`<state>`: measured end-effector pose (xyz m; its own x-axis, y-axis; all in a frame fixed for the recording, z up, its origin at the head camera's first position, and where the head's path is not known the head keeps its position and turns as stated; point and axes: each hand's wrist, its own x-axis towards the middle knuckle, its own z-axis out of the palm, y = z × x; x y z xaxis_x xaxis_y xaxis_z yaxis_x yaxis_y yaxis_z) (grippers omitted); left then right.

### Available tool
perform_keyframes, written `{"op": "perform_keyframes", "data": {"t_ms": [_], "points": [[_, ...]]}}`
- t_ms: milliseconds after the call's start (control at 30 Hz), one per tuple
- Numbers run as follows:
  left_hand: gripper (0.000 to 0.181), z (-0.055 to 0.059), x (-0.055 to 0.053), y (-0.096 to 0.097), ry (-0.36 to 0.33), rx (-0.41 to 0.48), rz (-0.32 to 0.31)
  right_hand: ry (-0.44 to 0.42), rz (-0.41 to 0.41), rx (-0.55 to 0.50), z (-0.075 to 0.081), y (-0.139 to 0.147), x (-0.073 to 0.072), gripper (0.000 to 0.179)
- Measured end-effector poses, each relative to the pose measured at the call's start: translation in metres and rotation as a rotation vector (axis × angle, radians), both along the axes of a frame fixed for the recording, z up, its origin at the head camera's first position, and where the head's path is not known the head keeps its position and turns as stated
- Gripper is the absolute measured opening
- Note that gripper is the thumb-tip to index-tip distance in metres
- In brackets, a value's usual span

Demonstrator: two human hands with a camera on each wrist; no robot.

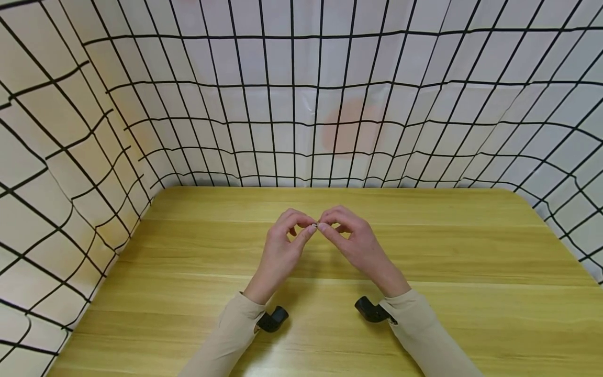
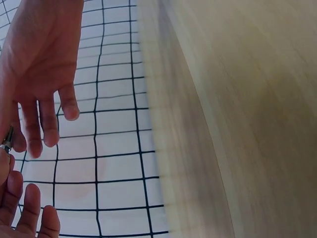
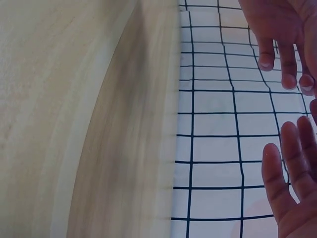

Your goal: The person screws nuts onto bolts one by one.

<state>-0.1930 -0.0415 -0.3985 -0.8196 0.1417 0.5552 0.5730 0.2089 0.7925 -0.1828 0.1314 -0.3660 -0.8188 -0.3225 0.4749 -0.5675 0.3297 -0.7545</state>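
A person's left hand (image 1: 281, 243) and right hand (image 1: 361, 243) are meeting above a wooden worktop (image 1: 320, 335), the thumb and fingers of each nearly closed and pinching a tiny metal piece (image 1: 316, 225) between them; its exact shape is too small to tell. Doing this well is probably calling for light, steady pressure, one hand bracing while the other is making small adjustments, since the piece could easily slip.

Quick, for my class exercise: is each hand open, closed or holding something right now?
Left hand: closed, pinching a small metallic thing.
Right hand: closed, pinching what looks like the same thing.
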Motion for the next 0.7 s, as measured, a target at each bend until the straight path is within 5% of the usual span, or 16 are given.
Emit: {"op": "perform_keyframes", "data": {"t_ms": [200,700], "points": [[0.008,-0.0019,0.0005,-0.0006,0.017,0.006,0.003,-0.026,-0.005,0.006,0.0018,0.0012,0.0009,0.008],[0.005,-0.0018,0.0,-0.0018,-0.006,-0.004,0.007,0.083,0.041,-0.017,0.0008,0.002,-0.0022,0.016]]}}
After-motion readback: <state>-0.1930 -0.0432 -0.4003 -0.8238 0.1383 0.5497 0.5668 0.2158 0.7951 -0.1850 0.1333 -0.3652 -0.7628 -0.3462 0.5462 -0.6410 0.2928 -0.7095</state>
